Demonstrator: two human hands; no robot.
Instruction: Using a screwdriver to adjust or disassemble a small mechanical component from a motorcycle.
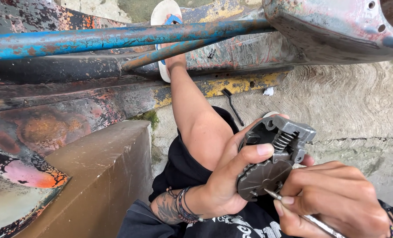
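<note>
The left hand (231, 176) grips a grey metal part (273, 152), thumb across its face and fingers wrapped behind it, holding it above the person's lap at lower centre of the view. The part's long axis runs diagonally, from the round toothed disc at lower left up to the boxy cast housing at upper right; a coil spring (283, 140) sits exposed in the housing, angled the same way. The metal is dull, unpainted and slightly greasy. The right hand (333, 200) is closed around a thin metal tool (293, 207), pinched between thumb and fingers, with its pointed tip touching the lower edge of the disc. The tool slants up to the left. Beyond the knee, a blue pipe frame (117, 39) with flaking paint and rust crosses the upper view, above scorched, paint-spattered metal sheet. A brown block (104, 176) stands at left. The ground is rough, cracked concrete (350, 105), where a small black brush (232, 105) lies.
</note>
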